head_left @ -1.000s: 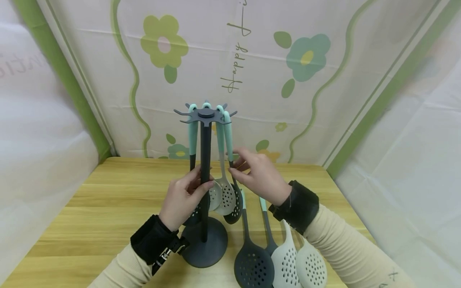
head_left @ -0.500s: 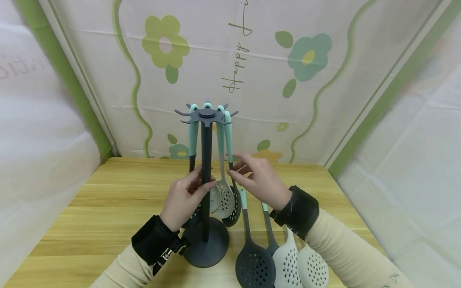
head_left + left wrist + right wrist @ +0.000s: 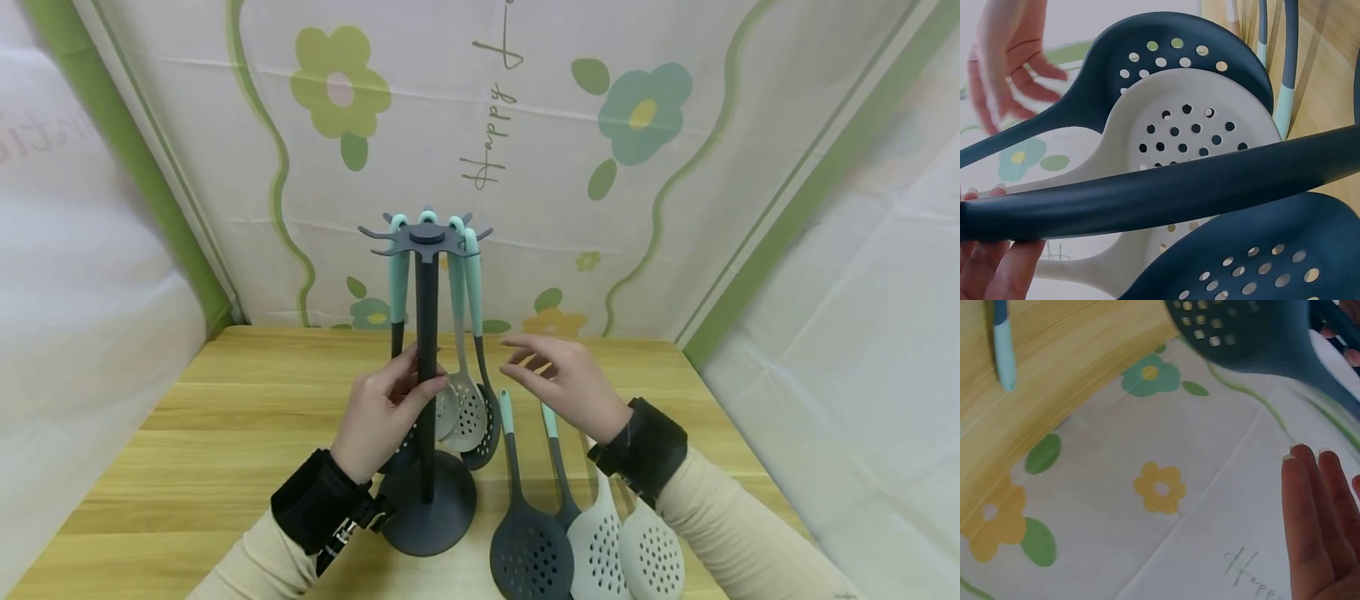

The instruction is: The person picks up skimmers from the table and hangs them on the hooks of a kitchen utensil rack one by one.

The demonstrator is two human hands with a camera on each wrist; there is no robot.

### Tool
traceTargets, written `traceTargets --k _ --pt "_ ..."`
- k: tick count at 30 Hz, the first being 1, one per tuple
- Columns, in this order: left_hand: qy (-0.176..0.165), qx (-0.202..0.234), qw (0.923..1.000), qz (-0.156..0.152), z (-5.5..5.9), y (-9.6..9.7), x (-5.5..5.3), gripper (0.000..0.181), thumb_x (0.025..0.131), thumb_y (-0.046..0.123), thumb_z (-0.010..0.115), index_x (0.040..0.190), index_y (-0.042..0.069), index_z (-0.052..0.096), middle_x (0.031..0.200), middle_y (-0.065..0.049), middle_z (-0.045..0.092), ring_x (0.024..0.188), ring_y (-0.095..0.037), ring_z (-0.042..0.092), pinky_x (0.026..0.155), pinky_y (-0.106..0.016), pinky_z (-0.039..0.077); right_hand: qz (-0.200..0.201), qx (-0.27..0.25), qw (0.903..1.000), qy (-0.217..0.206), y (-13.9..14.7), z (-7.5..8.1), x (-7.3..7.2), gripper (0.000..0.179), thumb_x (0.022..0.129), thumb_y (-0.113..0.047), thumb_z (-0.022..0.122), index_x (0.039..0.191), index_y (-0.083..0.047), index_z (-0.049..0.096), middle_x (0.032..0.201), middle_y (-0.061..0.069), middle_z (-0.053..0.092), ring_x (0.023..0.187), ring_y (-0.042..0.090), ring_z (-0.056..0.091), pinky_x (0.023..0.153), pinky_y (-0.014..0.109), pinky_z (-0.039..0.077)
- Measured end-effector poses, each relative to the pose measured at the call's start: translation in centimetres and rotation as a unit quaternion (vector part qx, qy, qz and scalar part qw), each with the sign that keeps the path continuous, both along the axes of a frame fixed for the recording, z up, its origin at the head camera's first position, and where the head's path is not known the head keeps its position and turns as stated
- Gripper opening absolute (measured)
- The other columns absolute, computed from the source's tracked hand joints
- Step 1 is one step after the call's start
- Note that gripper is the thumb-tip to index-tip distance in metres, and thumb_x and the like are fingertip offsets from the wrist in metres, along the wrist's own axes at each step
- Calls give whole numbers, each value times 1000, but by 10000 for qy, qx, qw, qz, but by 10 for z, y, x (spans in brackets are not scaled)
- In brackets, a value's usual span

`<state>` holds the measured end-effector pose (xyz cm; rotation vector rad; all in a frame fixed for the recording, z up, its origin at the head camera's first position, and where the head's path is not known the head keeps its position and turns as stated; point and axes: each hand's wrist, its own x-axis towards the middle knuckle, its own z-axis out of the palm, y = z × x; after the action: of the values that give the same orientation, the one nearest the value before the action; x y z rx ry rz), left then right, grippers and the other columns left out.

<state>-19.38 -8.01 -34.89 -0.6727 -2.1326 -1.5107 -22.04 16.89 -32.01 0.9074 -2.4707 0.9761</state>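
My left hand (image 3: 378, 417) grips the dark post (image 3: 427, 308) of an upright utensil stand with a round base (image 3: 431, 533). Several perforated skimmers with mint handles hang from its hooked top (image 3: 426, 237). On the right hangs a dark skimmer (image 3: 487, 446), beside a pale grey skimmer (image 3: 468, 417); another dark skimmer (image 3: 400, 454) is partly behind my left hand. Just right of them, my right hand (image 3: 573, 379) is in the air, holding nothing, its fingers extended. The right wrist view shows these fingers (image 3: 1310, 525) apart from the dark skimmer's neck.
On the wooden table (image 3: 225, 458), right of the stand, lie a dark skimmer (image 3: 532, 554), a dark-necked utensil (image 3: 561, 475), a white skimmer (image 3: 600, 542) and a rounder white skimmer (image 3: 652, 554). A flower-printed curtain (image 3: 480, 108) closes off the back and sides.
My right hand has let go of the right-hand hanging dark skimmer and moved away to the right. My left hand stays on the post.
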Motion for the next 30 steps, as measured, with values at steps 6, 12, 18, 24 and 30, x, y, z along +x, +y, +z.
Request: traceTargets --k 6,12,18,24,30 --pt "-11 -11 10000 13 1 0 0 26 93 23 66 103 -1 72 90 -6 77 76 -23 74 63 -30 59 -474 294 9971 -518 21 -16 -8 44 95 -32 65 128 -3 69 102 7 75 84 17 69 73 39 59" --pt "-38 -85 9999 64 1 -1 0 25 93 23 67 103 1 72 88 -5 77 72 -20 71 59 -29 57 -914 639 9881 -1061 39 -30 -14 45 94 -31 66 130 -4 68 97 5 73 77 16 65 71 40 57" --pt "-98 -118 9999 71 1 -1 1 25 93 24 67 104 2 72 86 -6 76 65 -22 66 54 -27 50 -1065 716 9824 -1357 50 -40 -18 45 93 -29 67 130 -3 67 94 5 71 70 15 64 67 39 55" --pt "-103 -86 9999 59 1 -1 2 26 93 24 66 104 1 72 86 -9 76 66 -22 67 56 -27 52 -1203 757 9776 -1550 55 -42 -19 47 93 -31 67 131 -3 67 94 6 71 72 14 63 66 39 55" --pt "-167 -81 9998 57 2 -1 1 27 93 26 66 106 2 72 88 -5 76 70 -19 69 59 -28 55 -1317 788 9765 -1511 59 -44 -19 44 93 -26 68 129 -1 68 92 6 71 72 13 61 67 39 54"
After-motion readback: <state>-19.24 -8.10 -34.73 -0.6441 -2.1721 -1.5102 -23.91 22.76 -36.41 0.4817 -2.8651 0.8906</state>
